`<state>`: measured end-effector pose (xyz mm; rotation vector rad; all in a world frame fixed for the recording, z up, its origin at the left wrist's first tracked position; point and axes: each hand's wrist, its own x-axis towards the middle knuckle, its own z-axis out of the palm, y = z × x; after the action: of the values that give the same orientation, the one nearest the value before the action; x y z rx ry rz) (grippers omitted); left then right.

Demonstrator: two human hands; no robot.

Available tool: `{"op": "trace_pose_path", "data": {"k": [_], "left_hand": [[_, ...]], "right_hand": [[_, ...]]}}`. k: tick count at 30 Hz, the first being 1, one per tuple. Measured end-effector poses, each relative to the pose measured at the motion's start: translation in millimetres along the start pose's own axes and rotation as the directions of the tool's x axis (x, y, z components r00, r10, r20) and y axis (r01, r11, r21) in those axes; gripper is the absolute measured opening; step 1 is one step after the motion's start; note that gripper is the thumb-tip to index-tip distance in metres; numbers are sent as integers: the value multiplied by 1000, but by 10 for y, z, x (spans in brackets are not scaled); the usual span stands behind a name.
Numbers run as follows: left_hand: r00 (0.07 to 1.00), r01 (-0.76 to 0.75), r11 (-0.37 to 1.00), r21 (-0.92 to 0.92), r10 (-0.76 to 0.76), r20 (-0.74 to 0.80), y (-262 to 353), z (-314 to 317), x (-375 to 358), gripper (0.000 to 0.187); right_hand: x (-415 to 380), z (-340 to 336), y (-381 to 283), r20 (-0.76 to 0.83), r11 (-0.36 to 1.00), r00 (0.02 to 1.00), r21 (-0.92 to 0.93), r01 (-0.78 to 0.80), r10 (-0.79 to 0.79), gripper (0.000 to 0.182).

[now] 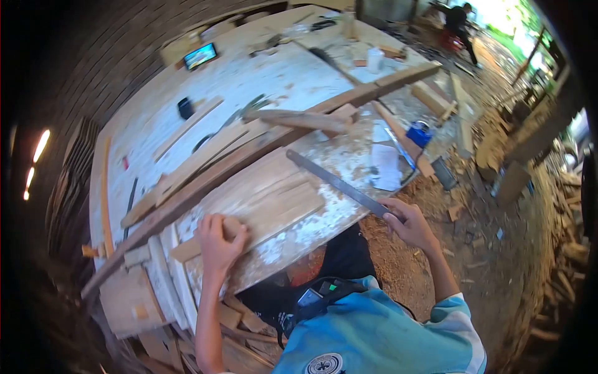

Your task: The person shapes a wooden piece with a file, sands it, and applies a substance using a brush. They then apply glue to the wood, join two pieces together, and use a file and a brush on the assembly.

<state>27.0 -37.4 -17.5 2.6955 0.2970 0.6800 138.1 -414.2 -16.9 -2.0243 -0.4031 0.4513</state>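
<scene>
In my right hand (405,219) is one end of a long flat metal bar (339,185), perhaps a file or blade; it slants up and left over the table, its far end above a wooden board. My left hand (221,240) has its fingers curled around a small wooden piece (232,227) at the left end of the flat boards (274,202). Those pale boards lie near the table's front edge. Just behind them, a long dark wooden beam (249,158) crosses the table diagonally.
On the worktable (249,81) are a lit phone (200,57), a white cup (375,60), a blue object (420,133), sandpaper-like sheets (386,166) and wood strips. Shavings (398,262) cover the ground at right. Another person (459,28) is far off at the upper right.
</scene>
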Motion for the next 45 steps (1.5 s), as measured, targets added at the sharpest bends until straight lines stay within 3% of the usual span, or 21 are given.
{"op": "trace_pose_path", "data": {"k": [3, 6, 9, 12, 14, 16, 17, 20, 23, 26, 27, 30, 33, 35, 37, 39, 41, 42, 43, 45], "left_hand": [[1000, 16, 1000, 16, -16, -8, 51, 44, 84, 29], [1000, 19, 999, 40, -18, -7, 181, 93, 133, 26], [1000, 16, 997, 81, -17, 6, 239, 155, 189, 26], [1000, -17, 995, 101, 16, 11, 230, 201, 182, 26], [999, -28, 992, 122, 25, 19, 224, 180, 175, 27], [997, -73, 990, 123, 74, -5, 217, 164, 151, 28], [995, -92, 988, 121, 95, -19, 213, 164, 133, 29], [986, -149, 981, 124, 157, -58, 160, 167, 92, 29], [981, -189, 977, 95, 193, -26, 133, 103, 59, 28], [972, -213, 969, 122, 198, 126, 136, 6, 81, 27], [962, -216, 970, 114, 192, 196, 155, -35, 111, 26], [941, -243, 966, 92, 211, 265, 140, -70, 185, 25], [916, -240, 971, 18, 220, 335, 90, -114, 225, 23], [916, -237, 971, -25, 232, 326, 83, -83, 239, 21], [959, -197, 980, 14, 190, 212, 153, 56, 276, 17], [979, -141, 988, 66, 129, 158, 219, 135, 253, 16], [988, -75, 988, 138, 54, 147, 224, 136, 288, 18], [989, -106, 991, 86, 96, 114, 161, 173, 294, 20], [989, -122, 991, 57, 116, 97, 158, 148, 313, 20], [989, -112, 993, 27, 109, 96, 176, 135, 279, 20]], "right_hand": [[-4, -112, 115, -113, 984, 979, -64, 166, -172, 27], [11, -162, 88, -142, 989, 988, -146, 41, -61, 26], [123, -50, 117, -199, 976, 962, -146, 158, -186, 23], [294, 35, 143, -206, 864, 892, -406, 296, -402, 19], [350, -57, -4, -161, 748, 875, -601, 281, -457, 26], [507, -248, -109, -76, 590, 875, -765, 256, -478, 31], [626, -331, -132, -40, 619, 976, -779, 103, -213, 39], [865, -386, -310, -47, 611, 996, -787, -87, 81, 42], [1121, -293, -145, -70, 633, 993, -766, -115, 96, 49], [1122, -142, 5, -319, 828, 931, -560, -32, -180, 67], [1080, -98, -35, -343, 867, 934, -491, -83, -105, 80], [774, 113, -259, -441, 930, 885, -366, -29, -146, 70], [371, 383, -816, -518, 952, 799, -158, 261, -304, 56], [330, 667, -1044, -338, 813, 739, -247, 528, -582, 51], [654, 1203, -1020, -53, 721, 725, 69, 689, -687, 53], [875, 1692, -1127, -13, 706, 715, 143, 693, -699, 57], [951, 1846, -1188, -86, 784, 790, 94, 613, -607, 55], [1018, 1908, -1240, -121, 813, 814, 68, 578, -569, 55], [1027, 1928, -1248, -191, 826, 809, -16, 563, -555, 56], [929, 1712, -1299, -161, 901, 891, -172, 398, -424, 55]]}}
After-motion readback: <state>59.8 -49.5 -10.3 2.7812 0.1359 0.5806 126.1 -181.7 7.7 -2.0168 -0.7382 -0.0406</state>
